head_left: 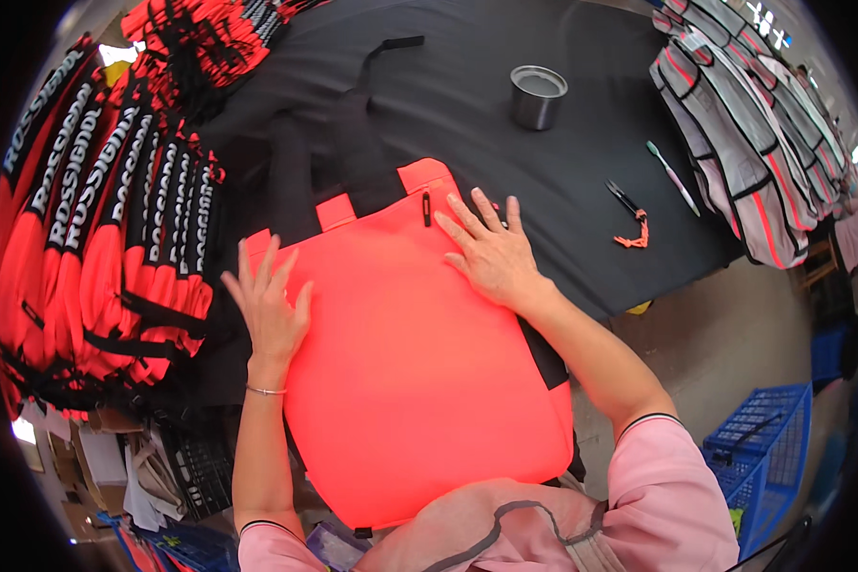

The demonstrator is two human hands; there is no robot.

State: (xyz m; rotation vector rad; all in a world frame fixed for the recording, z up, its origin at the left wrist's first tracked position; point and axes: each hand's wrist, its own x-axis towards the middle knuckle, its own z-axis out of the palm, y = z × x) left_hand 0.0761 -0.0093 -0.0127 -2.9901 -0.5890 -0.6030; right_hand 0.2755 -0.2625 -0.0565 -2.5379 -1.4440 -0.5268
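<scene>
A bright red-orange backpack (415, 372) lies flat in front of me, its top on the black table cover and its bottom against my body. My left hand (270, 310) is at its upper left edge with the fingers spread. On the upper right, my right hand (494, 250) rests flat with fingers apart, close to a small black zipper pull (426, 209). Black straps (353, 133) stretch away from the bag's top over the cloth. Neither hand grips anything.
Red bags (105, 248) with black bands are stacked at the left, more behind. Grey bags (744, 143) pile up on the right. A metal tin (538, 100), thread snips (623, 196) and a toothbrush (672, 177) lie on the black cloth (467, 95). A blue crate (758, 458) stands lower right.
</scene>
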